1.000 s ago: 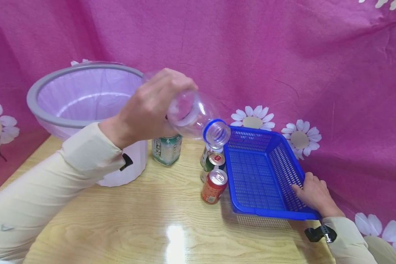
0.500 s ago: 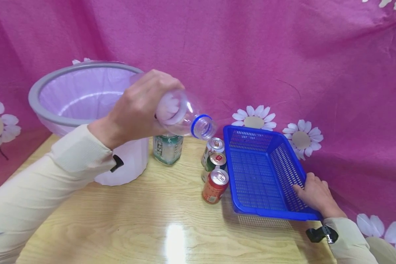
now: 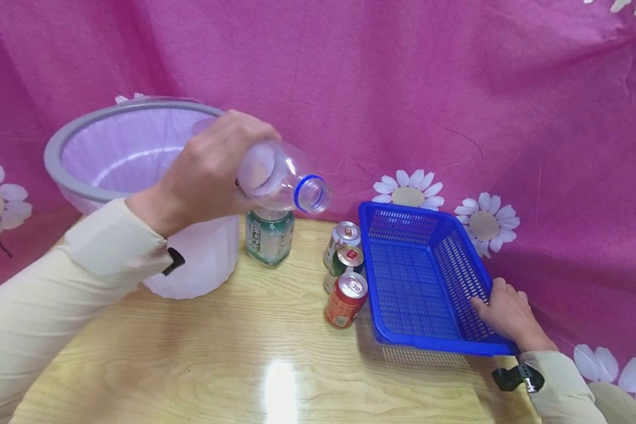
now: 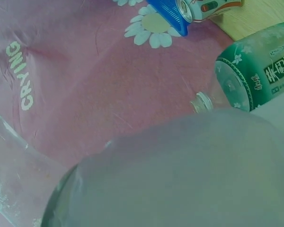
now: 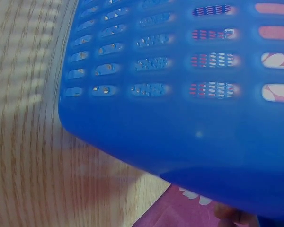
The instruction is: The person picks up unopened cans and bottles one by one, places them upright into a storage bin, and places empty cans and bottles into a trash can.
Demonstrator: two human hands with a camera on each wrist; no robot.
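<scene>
My left hand (image 3: 206,168) grips a clear plastic bottle (image 3: 275,174) around its body, above the table beside the bin. The bottle is uncapped, has a blue ring at its neck, and tilts mouth-down to the right. My right hand (image 3: 511,312) holds the right rim of a blue plastic basket (image 3: 403,347), with the thumb over the inner side. A fingertip (image 5: 222,211) shows below the basket in the right wrist view. Inside the basket only its bare mesh floor shows. To the left stands a pale bin (image 3: 201,265) with a grey rim and a lilac liner.
A green-labelled bottle (image 3: 269,238) stands upright right of the bin, its top hidden behind the held bottle. A white can (image 3: 341,240), a green can (image 3: 344,268) and a red can (image 3: 345,300) line the basket's left side. A pink flowered cloth (image 3: 350,88) hangs behind the table.
My left hand has moved left with the clear bottle, away from the basket and toward the bin. The bottle's mouth no longer covers the white can. My right hand and the basket have stayed put.
</scene>
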